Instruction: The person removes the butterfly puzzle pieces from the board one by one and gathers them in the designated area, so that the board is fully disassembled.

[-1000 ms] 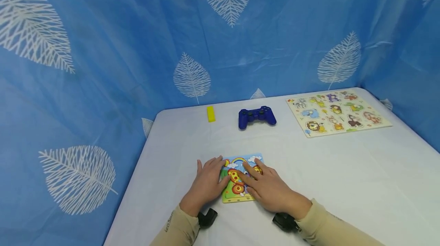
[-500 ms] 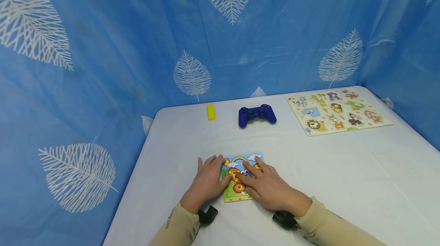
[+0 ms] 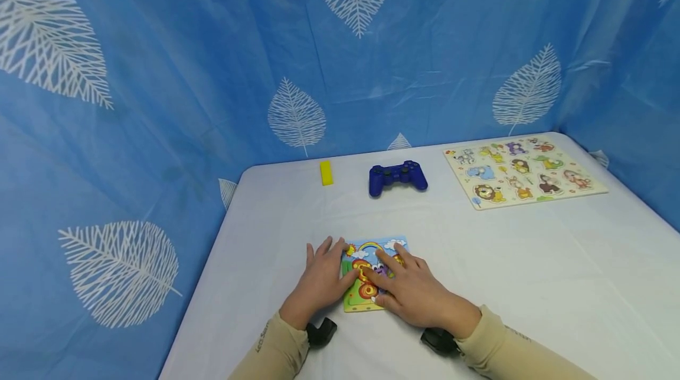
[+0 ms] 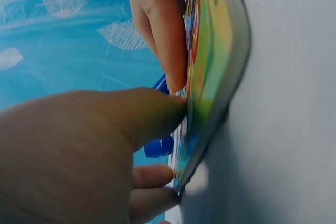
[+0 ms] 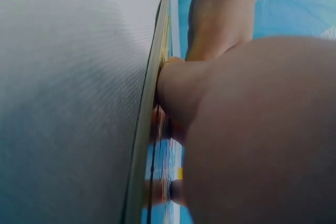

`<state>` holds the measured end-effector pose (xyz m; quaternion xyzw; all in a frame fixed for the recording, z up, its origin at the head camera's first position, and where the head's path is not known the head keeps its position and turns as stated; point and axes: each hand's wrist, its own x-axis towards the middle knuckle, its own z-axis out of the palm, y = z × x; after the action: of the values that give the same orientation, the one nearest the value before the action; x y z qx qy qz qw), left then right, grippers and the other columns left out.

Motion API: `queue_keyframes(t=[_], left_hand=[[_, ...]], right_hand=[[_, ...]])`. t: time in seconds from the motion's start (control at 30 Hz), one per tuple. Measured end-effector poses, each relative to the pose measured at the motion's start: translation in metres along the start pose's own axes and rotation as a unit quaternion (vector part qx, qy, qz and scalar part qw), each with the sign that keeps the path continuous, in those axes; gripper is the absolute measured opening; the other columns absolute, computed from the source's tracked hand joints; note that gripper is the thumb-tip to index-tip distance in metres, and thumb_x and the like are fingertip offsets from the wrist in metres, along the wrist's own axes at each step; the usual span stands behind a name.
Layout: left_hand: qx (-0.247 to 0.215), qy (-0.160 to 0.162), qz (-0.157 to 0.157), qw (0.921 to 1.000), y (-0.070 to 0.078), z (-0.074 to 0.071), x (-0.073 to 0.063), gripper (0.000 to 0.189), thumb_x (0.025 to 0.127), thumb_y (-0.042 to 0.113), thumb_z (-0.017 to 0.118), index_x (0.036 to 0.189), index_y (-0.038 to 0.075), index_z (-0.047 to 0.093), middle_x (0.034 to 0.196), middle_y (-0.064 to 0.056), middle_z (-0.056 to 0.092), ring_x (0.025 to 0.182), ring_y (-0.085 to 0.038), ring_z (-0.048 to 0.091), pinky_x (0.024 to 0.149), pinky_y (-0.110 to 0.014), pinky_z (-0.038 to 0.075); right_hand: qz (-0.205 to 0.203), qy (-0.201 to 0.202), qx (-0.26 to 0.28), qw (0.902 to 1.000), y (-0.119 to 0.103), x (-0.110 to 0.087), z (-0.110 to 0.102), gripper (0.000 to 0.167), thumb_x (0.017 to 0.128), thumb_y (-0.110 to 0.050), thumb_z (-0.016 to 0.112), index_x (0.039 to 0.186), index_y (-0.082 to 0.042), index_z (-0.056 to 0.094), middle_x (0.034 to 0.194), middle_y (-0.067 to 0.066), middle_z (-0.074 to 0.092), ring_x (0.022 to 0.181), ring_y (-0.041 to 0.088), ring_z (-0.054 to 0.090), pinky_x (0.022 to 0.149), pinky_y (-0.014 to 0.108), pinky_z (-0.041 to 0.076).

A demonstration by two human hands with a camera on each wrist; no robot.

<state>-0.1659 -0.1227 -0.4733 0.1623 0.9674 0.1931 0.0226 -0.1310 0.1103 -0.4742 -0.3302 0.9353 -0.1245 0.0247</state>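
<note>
A small, colourful picture puzzle board (image 3: 355, 295), with a butterfly, a rainbow and clouds, lies flat on the white table. My left hand (image 3: 320, 281) rests along its left side, the thumb on the picture and the other fingers by the far left corner. From the right, my right hand (image 3: 417, 290) lies over the board with spread fingers touching the picture; it hides much of the right half. In the left wrist view the left thumb (image 4: 157, 111) presses the board's top face. The right thumb (image 5: 178, 87) touches the board near its edge in the right wrist view.
Behind the board lies a dark blue game controller (image 3: 397, 178). A yellow block (image 3: 326, 173) is to its left. At the back right is a larger animal puzzle board (image 3: 523, 171). A blue curtain (image 3: 425, 61) with white leaves hangs around the table (image 3: 510, 285).
My right thumb has shifted left across the near part of the board. The left hand's fingers have moved slightly; the board stays nearly in place.
</note>
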Motion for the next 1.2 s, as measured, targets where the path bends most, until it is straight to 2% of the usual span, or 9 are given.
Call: queue_keyframes(t=[0.13, 0.4, 0.63, 0.87, 1.07, 1.2], left_hand=[[-0.024, 0.007, -0.008, 0.9997, 0.0013, 0.0016, 0.0014, 0.054, 0.099, 0.038, 0.068, 0.141, 0.006, 0.055, 0.149, -0.016, 0.056, 0.151, -0.042, 0.033, 0.118, -0.074, 0.013], [-0.055, 0.009, -0.022, 0.9982, 0.0017, 0.0017, 0.0050, 0.048, 0.099, 0.038, 0.070, 0.135, 0.010, 0.056, 0.149, -0.018, 0.055, 0.151, -0.043, 0.032, 0.119, -0.073, 0.013], [-0.043, 0.017, -0.022, 0.9987, 0.0011, 0.0024, 0.0050, 0.047, 0.097, 0.040, 0.072, 0.131, 0.011, 0.056, 0.148, -0.018, 0.056, 0.150, -0.041, 0.036, 0.119, -0.072, 0.013], [-0.021, 0.038, -0.014, 0.9989, -0.0006, 0.0031, 0.0049, 0.048, 0.096, 0.041, 0.073, 0.129, 0.010, 0.058, 0.145, -0.018, 0.057, 0.148, -0.037, 0.041, 0.119, -0.072, 0.016], [-0.027, 0.060, -0.001, 0.9978, -0.0004, 0.0032, 0.0040, 0.048, 0.094, 0.037, 0.076, 0.128, 0.009, 0.057, 0.139, -0.014, 0.062, 0.142, -0.034, 0.048, 0.119, -0.071, 0.018], [-0.015, 0.082, 0.018, 0.9964, -0.0007, 0.0032, 0.0025, 0.048, 0.092, 0.036, 0.079, 0.126, 0.009, 0.058, 0.139, -0.014, 0.060, 0.141, -0.034, 0.048, 0.117, -0.072, 0.020]], right_hand=[[0.003, 0.001, 0.000, 1.0000, -0.0009, -0.0004, -0.0006, 0.052, 0.106, -0.048, 0.050, 0.155, -0.030, 0.048, 0.164, 0.018, 0.035, 0.149, 0.054, 0.025, 0.104, 0.069, 0.037], [0.012, -0.009, 0.018, 0.9997, 0.0011, 0.0004, 0.0024, 0.052, 0.106, -0.048, 0.049, 0.155, -0.032, 0.048, 0.166, 0.016, 0.032, 0.151, 0.053, 0.020, 0.106, 0.069, 0.035], [0.011, -0.009, 0.028, 0.9995, 0.0009, 0.0002, 0.0022, 0.051, 0.106, -0.048, 0.049, 0.155, -0.031, 0.048, 0.166, 0.016, 0.031, 0.152, 0.053, 0.019, 0.108, 0.069, 0.033], [0.009, -0.002, 0.027, 0.9996, 0.0008, 0.0011, 0.0031, 0.051, 0.106, -0.048, 0.050, 0.154, -0.031, 0.049, 0.166, 0.016, 0.032, 0.151, 0.054, 0.021, 0.108, 0.069, 0.034], [0.010, -0.001, 0.032, 0.9994, -0.0004, 0.0006, 0.0020, 0.051, 0.106, -0.048, 0.051, 0.154, -0.030, 0.050, 0.166, 0.016, 0.033, 0.151, 0.054, 0.021, 0.108, 0.069, 0.034], [0.010, -0.001, 0.036, 0.9993, -0.0009, -0.0010, 0.0014, 0.051, 0.106, -0.048, 0.050, 0.154, -0.030, 0.050, 0.166, 0.017, 0.033, 0.151, 0.054, 0.021, 0.108, 0.069, 0.034]])
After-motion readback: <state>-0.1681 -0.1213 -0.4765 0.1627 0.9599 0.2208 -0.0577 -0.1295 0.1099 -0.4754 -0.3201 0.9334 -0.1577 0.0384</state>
